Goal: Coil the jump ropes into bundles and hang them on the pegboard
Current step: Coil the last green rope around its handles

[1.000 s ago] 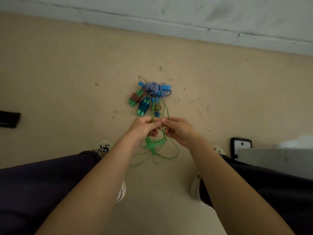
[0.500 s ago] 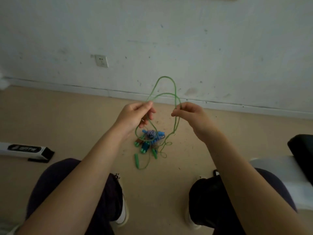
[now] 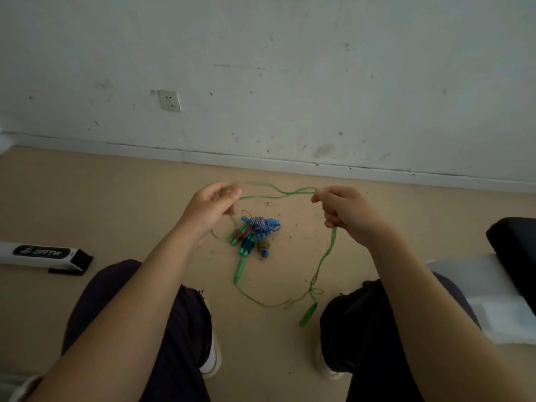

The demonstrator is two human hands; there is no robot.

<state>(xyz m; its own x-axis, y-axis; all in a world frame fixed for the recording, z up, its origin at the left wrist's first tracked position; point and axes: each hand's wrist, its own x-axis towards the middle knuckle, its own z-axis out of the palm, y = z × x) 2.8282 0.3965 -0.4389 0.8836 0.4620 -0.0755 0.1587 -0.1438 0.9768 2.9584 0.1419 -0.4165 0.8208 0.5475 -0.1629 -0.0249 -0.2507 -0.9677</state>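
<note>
A thin green jump rope (image 3: 275, 194) stretches between my two hands above the floor. My left hand (image 3: 210, 208) pinches one part of it and my right hand (image 3: 343, 213) grips another. From the right hand the rope hangs down to a loop and a green handle (image 3: 308, 314) near my right knee. The other green handle (image 3: 240, 269) lies on the floor below a pile of bundled ropes (image 3: 256, 232), blue, teal and brown. No pegboard is in view.
A white wall with a socket (image 3: 169, 100) rises behind the beige floor (image 3: 116, 204). A white and black box (image 3: 43, 255) lies at the left. A black object (image 3: 513, 250) and a white sheet (image 3: 475, 285) sit at the right. My knees frame the pile.
My hands have moved apart and lower, pulling the green rope from upright loops into a nearly level span. The handles have spread out on the floor.
</note>
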